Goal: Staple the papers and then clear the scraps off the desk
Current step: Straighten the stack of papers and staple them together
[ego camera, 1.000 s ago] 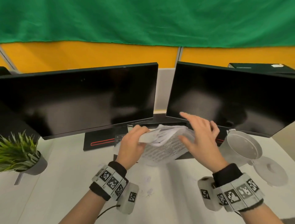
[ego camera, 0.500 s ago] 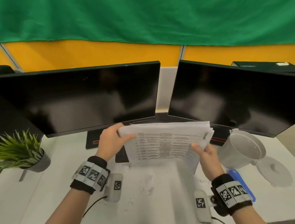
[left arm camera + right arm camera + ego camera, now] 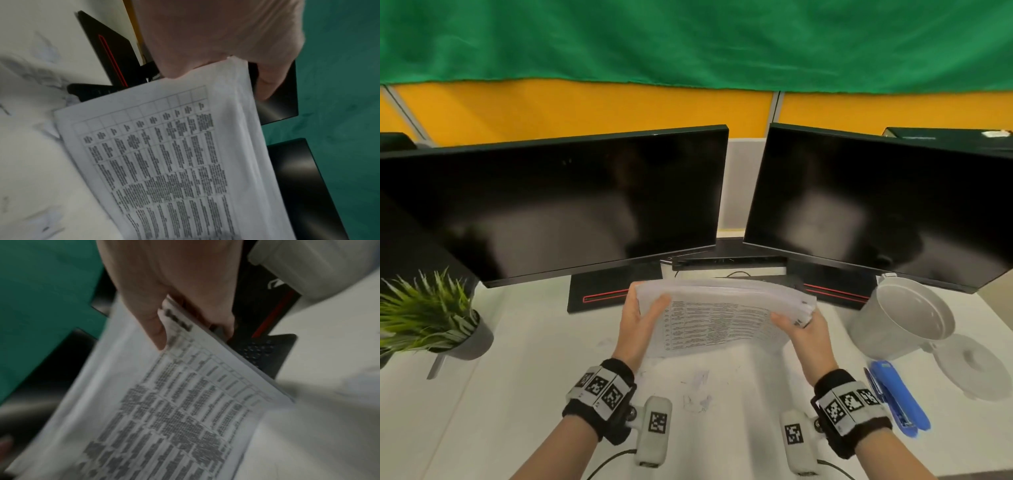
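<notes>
Printed text on the thick stack of white table-printed papers [image 3: 722,318] too blurred to read, black keyboard [image 3: 92,92] mostly hidden behind the stack, left hand [image 3: 640,322] pinching its left edge, right hand [image 3: 804,329] gripping its right corner, stack raised above the white table [image 3: 517,377], blue stapler [image 3: 897,397] right of the stack, small paper scraps [image 3: 698,390] below it.

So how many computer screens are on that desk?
2. The left monitor stands behind the left hand, the right monitor behind the right hand. Both are dark. More could sit outside the frame.
</notes>
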Available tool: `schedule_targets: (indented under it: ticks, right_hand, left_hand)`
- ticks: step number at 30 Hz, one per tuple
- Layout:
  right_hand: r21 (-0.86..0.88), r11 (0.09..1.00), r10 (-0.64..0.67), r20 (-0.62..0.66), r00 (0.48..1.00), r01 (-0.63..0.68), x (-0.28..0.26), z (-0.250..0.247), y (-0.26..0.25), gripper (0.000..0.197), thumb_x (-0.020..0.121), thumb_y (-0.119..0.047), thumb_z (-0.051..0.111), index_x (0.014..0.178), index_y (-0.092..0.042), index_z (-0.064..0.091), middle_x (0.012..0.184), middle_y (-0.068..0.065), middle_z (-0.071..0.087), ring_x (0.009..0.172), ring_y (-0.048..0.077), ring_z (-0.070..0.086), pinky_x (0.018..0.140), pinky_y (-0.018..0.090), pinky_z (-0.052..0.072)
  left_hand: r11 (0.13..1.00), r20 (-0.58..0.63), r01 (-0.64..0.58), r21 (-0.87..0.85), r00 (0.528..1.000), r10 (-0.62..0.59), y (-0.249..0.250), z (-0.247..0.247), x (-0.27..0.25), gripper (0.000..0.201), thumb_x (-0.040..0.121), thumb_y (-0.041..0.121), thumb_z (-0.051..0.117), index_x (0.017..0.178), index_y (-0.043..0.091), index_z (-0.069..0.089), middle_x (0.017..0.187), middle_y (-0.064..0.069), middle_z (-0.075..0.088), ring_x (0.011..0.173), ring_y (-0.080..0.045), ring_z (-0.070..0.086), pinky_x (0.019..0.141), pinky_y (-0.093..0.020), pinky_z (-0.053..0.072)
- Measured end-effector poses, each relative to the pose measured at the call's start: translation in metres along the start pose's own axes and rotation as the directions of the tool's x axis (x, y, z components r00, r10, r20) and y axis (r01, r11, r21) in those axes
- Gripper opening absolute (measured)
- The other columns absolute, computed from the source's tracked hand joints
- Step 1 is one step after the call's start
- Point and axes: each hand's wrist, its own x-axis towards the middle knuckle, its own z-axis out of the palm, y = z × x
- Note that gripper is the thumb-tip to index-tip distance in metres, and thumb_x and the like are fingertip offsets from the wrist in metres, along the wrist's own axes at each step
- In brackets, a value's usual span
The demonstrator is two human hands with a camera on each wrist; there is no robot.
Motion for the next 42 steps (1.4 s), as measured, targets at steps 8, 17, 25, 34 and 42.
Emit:
schedule_targets:
  ticks: [8,17,25,34,42]
  right_hand:
    - [-0.749,0.485,-0.523,0.164,0.836,0.451,-0.005,-0.003,-0.012,0.053,0.091,-0.021,0.054,0.139,-0.033,0.034,0.141,0.004,0.035,0.101,0.012,0.052,0.086,0.031,0.051]
    - [-0.919,0.201,-0.513,0.197,0.836,0.34,-0.001,-0.002,0.0,0.045,0.09,-0.031,0.035,0.135,-0.024,0.041,0.113,0.002,0.06,0.121,0.021,0.041,0.113,0.053,-0.005]
    - [-0.941,0.109,-0.501,0.226,0.835,0.32,0.0,0.007,-0.01,0.042,0.084,-0.024,0.054,0.126,-0.024,0.051,0.11,0.001,0.062,0.122,0.027,0.047,0.109,0.061,-0.004]
    - [-0.938,0.12,-0.43,0.248,0.868,0.327,0.001,0.006,-0.008,0.044,0.069,-0.031,0.076,0.107,-0.022,0.057,0.103,0.004,0.064,0.116,0.03,0.052,0.109,0.055,-0.013]
    - [-0.922,0.207,-0.392,0.229,0.891,0.328,0.004,0.006,-0.012,0.024,0.077,-0.028,0.066,0.096,-0.02,0.054,0.101,0.003,0.063,0.11,0.028,0.054,0.109,0.053,-0.013]
  left_hand:
    - [0.997,-0.277,0.074,-0.037,0.957,-0.081,0.018,0.026,0.011,0.035,0.089,0.047,0.051,0.074,0.017,0.043,0.07,0.001,0.052,0.066,-0.013,0.052,0.063,-0.027,0.04]
    - [0.997,-0.277,-0.006,0.083,0.96,0.028,0.003,0.016,0.019,0.004,0.092,0.024,0.053,0.095,0.026,0.052,0.101,0.006,0.055,0.097,-0.02,0.057,0.083,-0.035,0.05]
    - [0.952,-0.213,-0.11,0.287,0.961,0.175,-0.002,0.01,0.023,0.015,0.087,0.031,0.06,0.086,0.015,0.059,0.091,0.002,0.058,0.084,-0.009,0.055,0.071,-0.025,0.045]
    - [0.875,-0.19,-0.089,0.476,0.961,0.201,-0.001,0.008,0.031,0.021,0.095,0.027,0.046,0.082,0.014,0.057,0.097,-0.001,0.05,0.086,-0.012,0.051,0.078,-0.033,0.047]
    - [-0.075,0.532,-0.527,0.847,0.843,0.078,0.027,0.079,0.014,0.043,0.092,0.046,0.036,0.123,0.018,0.046,0.121,-0.003,0.057,0.117,-0.022,0.051,0.118,-0.054,0.008]
